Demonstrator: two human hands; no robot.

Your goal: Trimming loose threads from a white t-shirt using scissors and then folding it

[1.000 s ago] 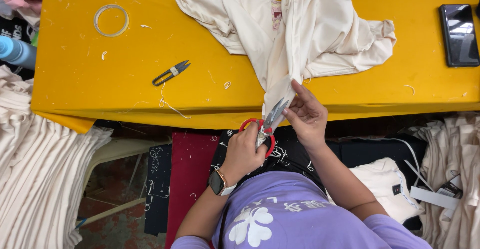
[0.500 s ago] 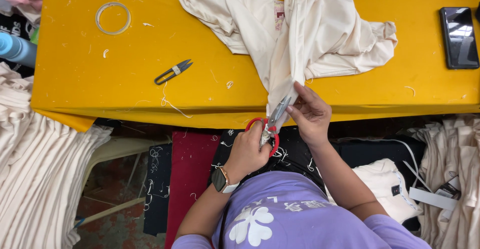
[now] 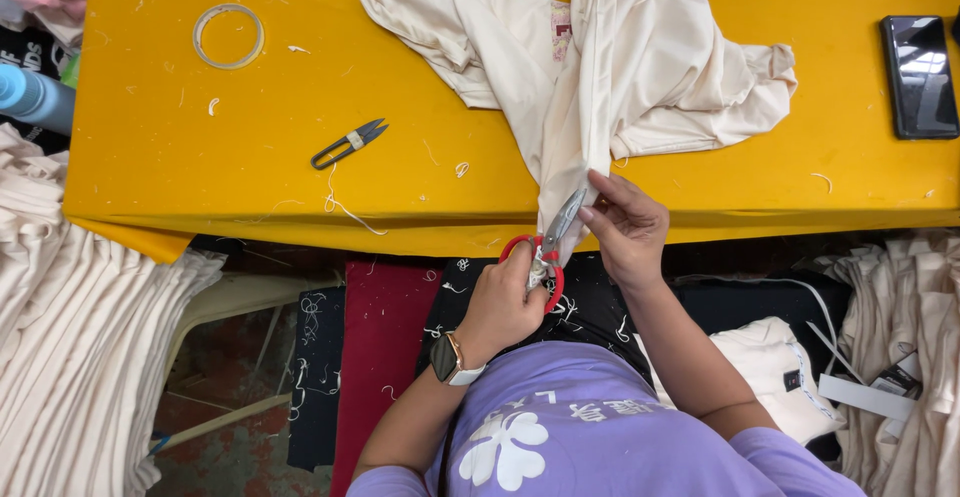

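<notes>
A cream garment point(image 3: 640, 77) lies crumpled on the yellow table point(image 3: 200, 157), with one strip of it hanging over the front edge. My left hand point(image 3: 505, 302), wearing a wristwatch, grips red-handled scissors point(image 3: 545, 247) whose blades point up at that hanging strip. My right hand point(image 3: 625, 222) pinches the strip's lower end right beside the blades. Small grey thread snips point(image 3: 348, 144) rest on the table to the left, apart from both hands.
A clear tape ring point(image 3: 228, 35) lies at the table's back left and a dark phone point(image 3: 918, 75) at its right. Stacks of cream fabric point(image 3: 70, 337) stand at left, more cloth point(image 3: 900, 307) at right. Thread scraps dot the tabletop.
Both hands and the scissors have stayed at the hanging strip, shifting only slightly; the blades sit a little higher against the cloth.
</notes>
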